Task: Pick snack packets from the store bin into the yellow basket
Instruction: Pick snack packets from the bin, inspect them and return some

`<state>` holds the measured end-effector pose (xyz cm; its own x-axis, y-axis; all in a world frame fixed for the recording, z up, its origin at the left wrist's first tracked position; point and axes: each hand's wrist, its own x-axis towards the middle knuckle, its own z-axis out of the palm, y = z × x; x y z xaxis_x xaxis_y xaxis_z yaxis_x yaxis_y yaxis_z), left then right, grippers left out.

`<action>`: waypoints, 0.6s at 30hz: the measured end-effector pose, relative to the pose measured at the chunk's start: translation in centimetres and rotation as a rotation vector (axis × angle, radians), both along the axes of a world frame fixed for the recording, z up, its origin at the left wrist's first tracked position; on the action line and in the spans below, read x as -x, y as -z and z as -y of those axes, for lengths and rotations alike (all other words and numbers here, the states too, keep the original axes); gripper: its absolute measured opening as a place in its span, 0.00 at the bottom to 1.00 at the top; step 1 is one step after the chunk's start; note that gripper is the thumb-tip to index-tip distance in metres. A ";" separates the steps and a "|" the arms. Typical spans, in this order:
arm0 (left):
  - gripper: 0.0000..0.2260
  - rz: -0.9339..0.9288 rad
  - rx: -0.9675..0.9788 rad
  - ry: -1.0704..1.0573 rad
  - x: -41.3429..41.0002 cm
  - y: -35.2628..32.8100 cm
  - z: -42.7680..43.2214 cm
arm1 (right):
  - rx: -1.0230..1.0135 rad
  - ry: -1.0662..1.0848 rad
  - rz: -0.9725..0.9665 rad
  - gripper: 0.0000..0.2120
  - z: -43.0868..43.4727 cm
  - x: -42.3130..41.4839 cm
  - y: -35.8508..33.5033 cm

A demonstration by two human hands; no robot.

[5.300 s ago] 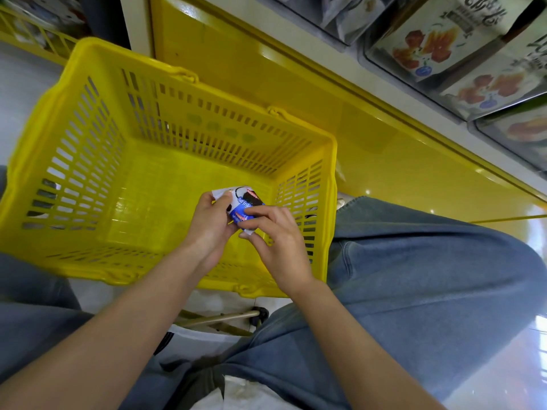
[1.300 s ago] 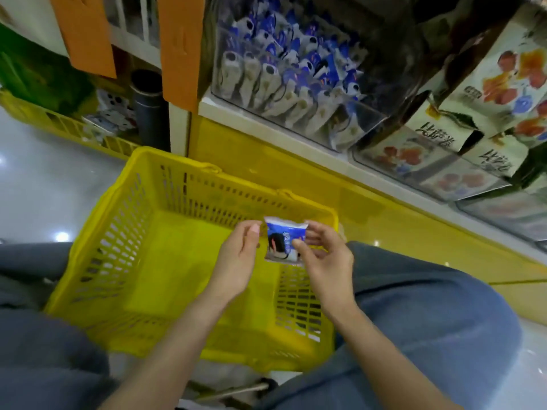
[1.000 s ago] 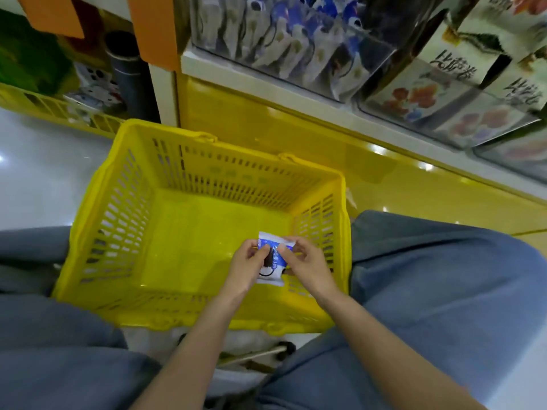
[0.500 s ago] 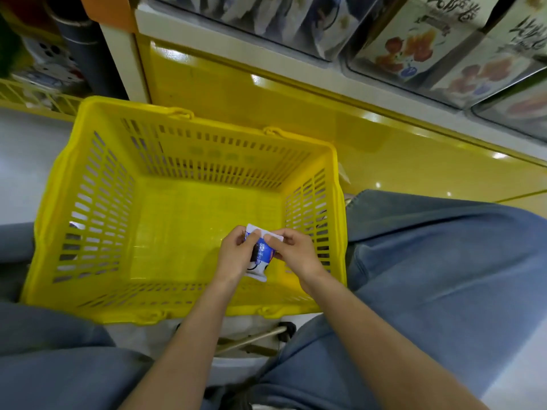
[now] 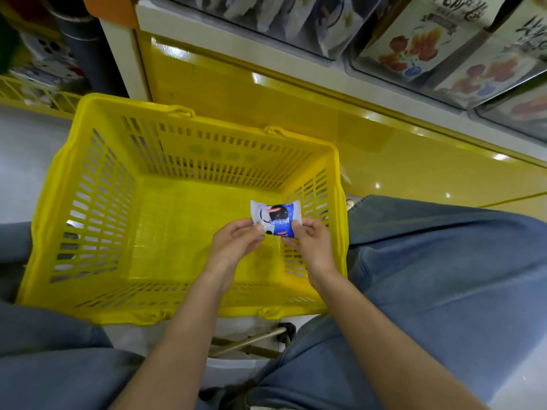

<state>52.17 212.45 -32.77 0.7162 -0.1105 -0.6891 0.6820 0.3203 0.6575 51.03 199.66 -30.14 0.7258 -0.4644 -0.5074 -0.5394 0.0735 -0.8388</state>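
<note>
A small blue-and-white snack packet [image 5: 276,217] with a dark round biscuit printed on it is held flat over the right part of the yellow basket [image 5: 59,208]. My left hand [image 5: 235,244] pinches its lower left edge. My right hand [image 5: 310,242] pinches its lower right corner. The packet hangs above the basket's bare floor, close to the right wall. The clear store bin [image 5: 284,16] with more such packets shows only partly at the top edge.
The basket stands on the floor between my knees in blue jeans [image 5: 444,276]. A yellow shelf base [image 5: 296,105] runs behind it. Boxed goods [image 5: 429,34] fill bins at the upper right. A metal frame [image 5: 251,341] lies under the basket's near edge.
Both hands have turned the packet from crumpled between the fingers to spread flat with its printed face up. It has stayed over the basket's right side; the camera tilted slightly up.
</note>
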 end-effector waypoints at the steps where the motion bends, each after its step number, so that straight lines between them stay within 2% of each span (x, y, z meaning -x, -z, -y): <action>1: 0.13 0.026 -0.013 -0.019 0.0 0.0 -0.1 | -0.070 0.005 -0.045 0.02 0.0 0.1 -0.1; 3: 0.11 0.056 -0.035 -0.058 0.0 0.2 -0.2 | -0.118 -0.066 -0.154 0.05 0.0 0.4 -0.3; 6: 0.07 0.085 -0.122 -0.102 -0.1 0.5 -0.4 | -0.108 -0.203 -0.283 0.16 -0.1 1.1 0.0; 8: 0.06 0.188 -0.271 -0.039 0.0 0.9 -0.3 | 0.142 -0.386 -0.306 0.25 0.0 1.7 0.4; 10: 0.04 0.345 -0.441 0.089 0.4 1.0 -0.3 | 0.388 -0.558 -0.196 0.31 0.0 2.1 0.8; 13: 0.04 0.487 -0.534 0.221 0.7 0.8 -0.2 | 0.444 -0.616 0.015 0.25 -0.4 2.0 0.6; 16: 0.05 0.530 -0.527 0.288 0.9 0.4 0.0 | 0.455 -0.624 0.069 0.09 -0.5 1.4 0.4; 18: 0.04 0.518 -0.496 0.302 0.9 0.2 -0.1 | 0.431 -0.590 0.090 0.04 -0.4 1.2 0.3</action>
<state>51.24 212.53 -32.96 0.9482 -0.1179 -0.2949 0.2600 -0.2455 0.9339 49.79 200.07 -30.42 0.9470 -0.1288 -0.2945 -0.3150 -0.5536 -0.7709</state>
